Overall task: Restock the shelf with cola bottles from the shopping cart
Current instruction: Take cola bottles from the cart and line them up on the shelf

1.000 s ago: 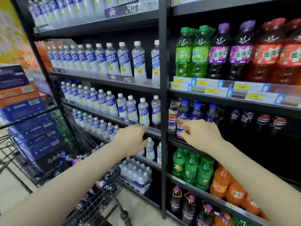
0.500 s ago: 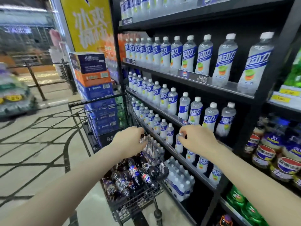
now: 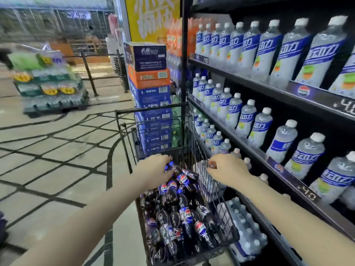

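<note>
Both bare hands reach down over the black wire shopping cart (image 3: 153, 120), which stands right beside the shelf (image 3: 269, 89) of white-and-blue drink bottles (image 3: 247, 116). The left hand (image 3: 155, 169) curls onto the top of the cola bottles (image 3: 184, 217) heaped in the basket, though whether it grips one I cannot tell. The right hand (image 3: 226, 169) hangs loosely curled, empty, at the cart's right wall.

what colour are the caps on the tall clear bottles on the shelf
White, on every one of the tall clear bottles; the head view shows it clearly.
</note>
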